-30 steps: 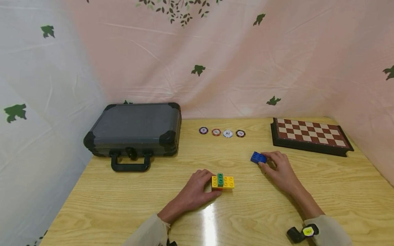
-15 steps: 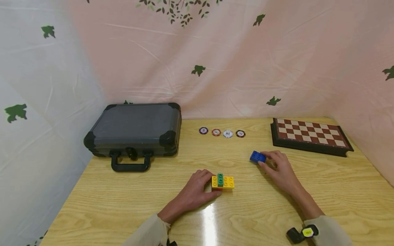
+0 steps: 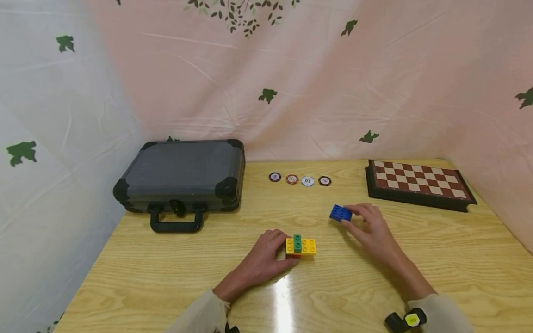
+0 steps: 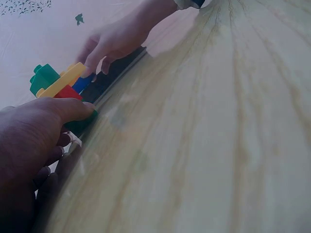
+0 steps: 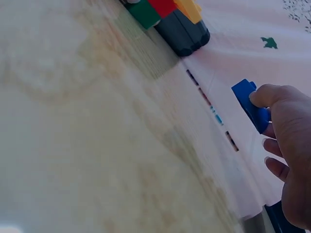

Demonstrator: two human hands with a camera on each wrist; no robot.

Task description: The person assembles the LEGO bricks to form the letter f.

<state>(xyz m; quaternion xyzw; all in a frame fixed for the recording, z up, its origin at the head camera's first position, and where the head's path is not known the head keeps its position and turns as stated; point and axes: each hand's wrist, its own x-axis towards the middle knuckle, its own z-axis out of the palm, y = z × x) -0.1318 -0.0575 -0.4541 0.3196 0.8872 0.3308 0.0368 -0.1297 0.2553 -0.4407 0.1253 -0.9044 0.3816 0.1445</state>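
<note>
Sliding leftwards over the last second, the right hand [image 3: 372, 231] brings the blue brick [image 3: 340, 213] a little nearer the stack [image 3: 309, 246], while the left hand [image 3: 262, 259] stays where it was. I see the right thumb and fingertips pinching the blue brick at its rounded end, its studs turned upward; from the right wrist it shows against the cloth [image 3: 291, 55], above the line of chips.

The left hand holds the stack on the table [image 3: 166, 277], thumb on the near side, fingers round the far side. From the bottom up, it has a green brick [image 4: 81, 124], a red one, a yellow plate [image 4: 65, 80] jutting out to the right, and a narrow green piece on top. Blue brick and stack are apart.

Farther back lie a grey case [image 3: 185, 166] with its handle toward me, a row of four chips [image 3: 307, 181] and a checkered board [image 3: 419, 179] at the right.
</note>
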